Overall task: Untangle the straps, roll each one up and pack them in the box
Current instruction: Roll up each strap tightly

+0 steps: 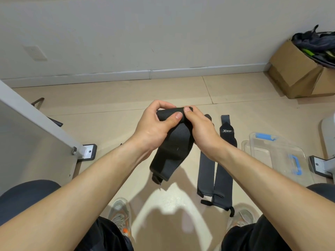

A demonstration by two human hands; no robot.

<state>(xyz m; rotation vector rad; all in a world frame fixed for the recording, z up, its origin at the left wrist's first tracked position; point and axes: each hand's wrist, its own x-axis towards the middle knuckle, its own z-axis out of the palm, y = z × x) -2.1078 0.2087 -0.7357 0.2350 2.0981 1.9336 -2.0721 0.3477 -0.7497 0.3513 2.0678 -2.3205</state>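
So we've got the black strap (172, 145) up in the air in front of us, above the tiled floor (126, 95). Its top end is wound into a tight little roll and the rest hangs loose down toward our knees. Our left hand (155, 124) is curled round the left end of that roll, thumb lying across the front. Our right hand (201, 129) is pinching the right end with the thumb tip pressed on top, and the other fingers are tucked behind where we can't see them. Just to the right, two grey straps (215, 165) lie flat on the floor side by side, edges touching, running away from us. The right one has a small white logo near its far end, and the left one's far end is partly hidden by our right hand. Further right sits the clear plastic box (279, 153) with a blue handle and clip, near the straps but not touching them. In the far right corner there's a cardboard box (293, 69) by the wall with dark gear spilling out the top. Our grey sneakers (119, 211) poke out at the bottom, and a white panel (36, 133) comes in from the left.
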